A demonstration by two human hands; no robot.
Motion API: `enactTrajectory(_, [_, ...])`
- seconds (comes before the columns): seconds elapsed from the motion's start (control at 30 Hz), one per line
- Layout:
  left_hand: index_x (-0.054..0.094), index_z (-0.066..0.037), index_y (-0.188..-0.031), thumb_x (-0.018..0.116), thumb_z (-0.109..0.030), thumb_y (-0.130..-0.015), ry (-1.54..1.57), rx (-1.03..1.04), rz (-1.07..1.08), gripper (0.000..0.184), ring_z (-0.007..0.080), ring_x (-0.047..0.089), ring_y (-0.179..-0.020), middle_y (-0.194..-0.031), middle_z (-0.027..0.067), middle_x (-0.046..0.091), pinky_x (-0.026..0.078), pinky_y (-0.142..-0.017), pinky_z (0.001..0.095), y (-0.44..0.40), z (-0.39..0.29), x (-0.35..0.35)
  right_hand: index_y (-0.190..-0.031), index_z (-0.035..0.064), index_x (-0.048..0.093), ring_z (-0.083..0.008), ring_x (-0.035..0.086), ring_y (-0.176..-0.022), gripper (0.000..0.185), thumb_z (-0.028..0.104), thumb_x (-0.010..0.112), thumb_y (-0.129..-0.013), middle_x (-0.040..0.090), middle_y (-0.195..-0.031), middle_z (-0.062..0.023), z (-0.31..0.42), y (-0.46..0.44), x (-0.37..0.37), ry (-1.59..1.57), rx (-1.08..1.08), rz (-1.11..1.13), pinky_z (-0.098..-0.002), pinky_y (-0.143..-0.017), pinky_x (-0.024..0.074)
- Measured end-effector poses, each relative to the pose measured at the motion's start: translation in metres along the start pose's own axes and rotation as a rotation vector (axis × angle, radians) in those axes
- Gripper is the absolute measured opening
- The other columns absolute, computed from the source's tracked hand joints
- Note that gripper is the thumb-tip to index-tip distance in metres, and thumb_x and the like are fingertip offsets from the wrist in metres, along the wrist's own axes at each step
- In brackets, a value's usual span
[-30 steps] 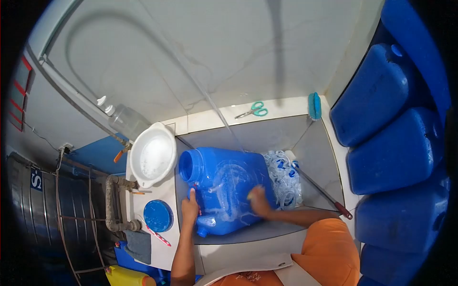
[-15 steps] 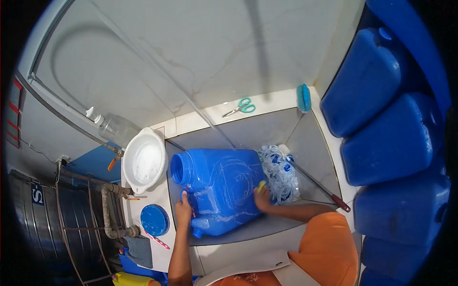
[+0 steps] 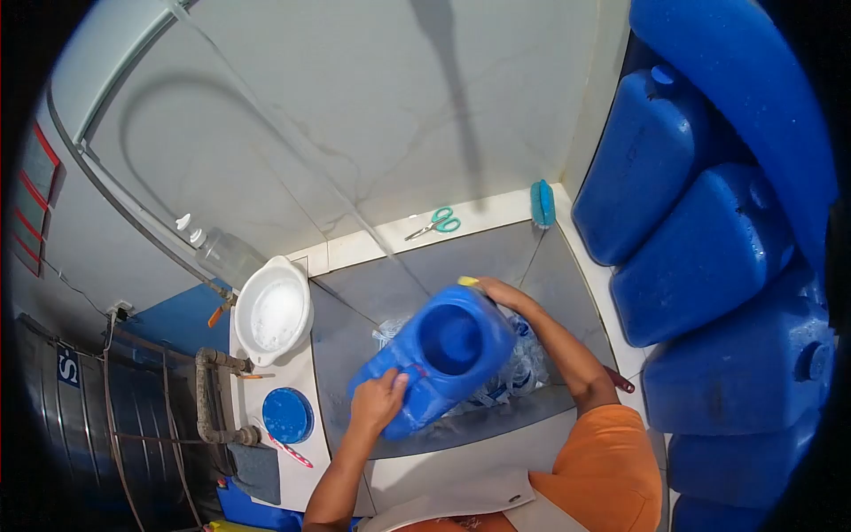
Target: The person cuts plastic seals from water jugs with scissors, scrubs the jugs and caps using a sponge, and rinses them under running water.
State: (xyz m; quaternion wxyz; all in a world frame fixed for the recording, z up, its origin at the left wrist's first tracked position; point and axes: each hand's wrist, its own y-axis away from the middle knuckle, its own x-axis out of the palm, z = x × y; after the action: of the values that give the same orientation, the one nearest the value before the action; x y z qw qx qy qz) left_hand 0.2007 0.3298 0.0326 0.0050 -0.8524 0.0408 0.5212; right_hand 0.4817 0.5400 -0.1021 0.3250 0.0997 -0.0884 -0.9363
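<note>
A blue plastic jug (image 3: 424, 390) is tilted over the grey basin (image 3: 346, 293), its wide round mouth turned up toward me. My left hand (image 3: 379, 399) is closed on the jug's near side, around what looks like its handle. At the far rim, my right hand (image 3: 496, 291) holds a small yellow sponge (image 3: 468, 281) against the jug. Clear plastic strips with blue bits (image 3: 523, 359) lie heaped in the basin, partly hidden behind the jug.
Left of the basin stand a white bowl of suds (image 3: 277, 310), a blue lid (image 3: 287, 415) and a toothbrush (image 3: 294, 454). Scissors (image 3: 434, 223) and a teal brush (image 3: 542, 204) rest on the back ledge. Large blue jugs (image 3: 700, 257) line the right side.
The jug has turned from lying on its side, mouth to the left, to mouth up toward me. My right hand has moved with the sponge from its right end to the far rim.
</note>
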Motion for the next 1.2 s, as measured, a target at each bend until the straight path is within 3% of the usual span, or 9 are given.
enactTrajectory(0.2, [0.060,-0.009,-0.082,0.050,-0.038,-0.086,-0.257,0.472,0.214,0.031,0.0345,0.062,-0.074,-0.078,0.0144,0.064,0.046,-0.063,0.0466,-0.056,-0.065,-0.011,-0.117,0.0017,0.054,-0.0178,0.056,-0.094,0.044,0.035,0.048,-0.089,0.059,-0.110,-0.0103,0.092,0.092,-0.010,0.022,0.140,-0.018,-0.0291,-0.090,0.0418])
enactTrajectory(0.27, [0.059,-0.007,-0.094,0.053,-0.033,-0.085,-0.310,0.551,-0.029,0.028,0.0323,0.057,-0.098,-0.097,0.0138,0.063,0.042,-0.084,0.0453,-0.073,-0.087,-0.010,-0.128,0.0050,0.046,-0.0186,0.053,-0.104,0.052,0.040,0.048,-0.090,0.053,-0.121,-0.0113,0.065,0.105,-0.022,-0.351,0.504,0.014,-0.0316,-0.095,0.0401])
enactTrajectory(0.37, [0.053,0.001,-0.103,0.056,-0.029,-0.081,-0.232,0.422,-0.541,0.037,0.0365,0.045,-0.114,-0.106,0.0186,0.059,0.030,-0.096,0.0517,-0.092,-0.114,0.025,-0.129,0.0052,0.045,-0.0200,0.050,-0.112,0.051,0.041,0.040,-0.093,0.057,-0.115,-0.0162,-0.038,0.119,-0.007,-0.381,0.379,0.084,-0.0392,-0.098,0.0381])
enactTrajectory(0.5, [0.043,0.007,-0.115,0.058,-0.025,-0.077,-0.134,0.221,-0.675,0.052,0.0409,0.052,-0.104,-0.099,0.0255,0.060,0.037,-0.091,0.0501,-0.107,-0.118,0.049,-0.126,0.0024,0.044,-0.0262,0.042,-0.119,0.049,0.039,0.033,-0.096,0.047,-0.125,-0.0167,-0.019,0.099,0.027,-0.802,0.270,-0.485,-0.0410,-0.099,0.0354])
enactTrajectory(0.57, [0.040,0.010,-0.117,0.060,-0.025,-0.073,0.295,0.000,0.128,0.059,0.0442,0.057,-0.091,-0.092,0.0311,0.059,0.044,-0.082,0.0475,-0.102,-0.117,0.017,-0.119,0.0015,0.047,-0.0310,0.040,-0.116,0.043,0.035,0.035,-0.095,0.046,-0.123,-0.0172,0.004,0.080,0.030,-0.386,-0.083,-0.963,-0.0432,-0.095,0.0353])
enactTrajectory(0.7, [0.041,0.006,-0.117,0.060,-0.024,-0.073,0.350,0.126,0.107,0.056,0.0444,0.059,-0.079,-0.086,0.0306,0.059,0.047,-0.072,0.0464,-0.103,-0.079,0.021,-0.105,0.0005,0.050,-0.0363,0.045,-0.099,0.025,0.020,0.047,-0.089,0.049,-0.102,-0.0187,0.114,0.076,0.062,0.631,-0.317,-1.264,-0.0451,-0.087,0.0361])
enactTrajectory(1.1, [0.053,-0.002,-0.113,0.062,-0.020,-0.078,0.514,0.211,-0.022,0.041,0.0261,0.063,-0.075,-0.083,0.0178,0.064,0.047,-0.069,0.0354,-0.047,0.004,0.001,-0.094,0.0003,0.052,-0.0367,0.047,-0.097,0.020,0.016,0.042,-0.087,0.054,-0.099,-0.0192,0.123,0.044,0.066,0.683,-0.400,-0.714,-0.0450,-0.084,0.0370])
enactTrajectory(1.17, [0.053,-0.001,-0.116,0.063,-0.021,-0.080,0.529,0.179,0.002,0.042,0.0194,0.062,-0.079,-0.089,0.0153,0.064,0.047,-0.069,0.0331,-0.038,0.020,0.000,-0.103,-0.0005,0.054,-0.0341,0.048,-0.103,0.030,0.020,0.037,-0.090,0.055,-0.104,-0.0182,0.085,0.009,0.047,-0.246,-0.072,-0.261,-0.0409,-0.090,0.0367])
enactTrajectory(1.2, [0.053,-0.001,-0.116,0.063,-0.021,-0.080,0.521,0.178,0.003,0.042,0.0194,0.062,-0.079,-0.089,0.0153,0.064,0.047,-0.069,0.0331,-0.034,0.031,0.004,-0.109,-0.0008,0.054,-0.0319,0.049,-0.106,0.036,0.024,0.035,-0.091,0.055,-0.109,-0.0182,0.021,-0.016,0.035,0.264,-0.203,-0.284,-0.0380,-0.092,0.0376])
